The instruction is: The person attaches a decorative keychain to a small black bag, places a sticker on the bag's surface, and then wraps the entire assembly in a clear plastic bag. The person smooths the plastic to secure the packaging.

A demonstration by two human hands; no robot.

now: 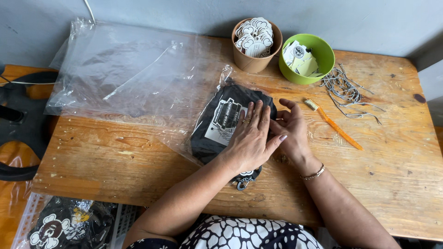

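Observation:
A black folded garment [220, 124] with a white printed patch lies inside a clear plastic bag [184, 138] on the wooden table [115, 161]. My left hand [251, 136] rests flat on the garment's right half, fingers together. Beside it, my right hand [291, 133] sits at the garment's right edge, palm turned up and fingers curled; what it pinches is hidden. A small white tag and a metal clip [243, 180] stick out from under my left wrist.
A stack of clear plastic bags [124, 69] covers the table's back left. A brown cup of white cut-out tags [254, 41] and a green bowl of paper tags [307, 57] stand at the back. Cords [346, 90] and an orange brush [334, 124] lie right.

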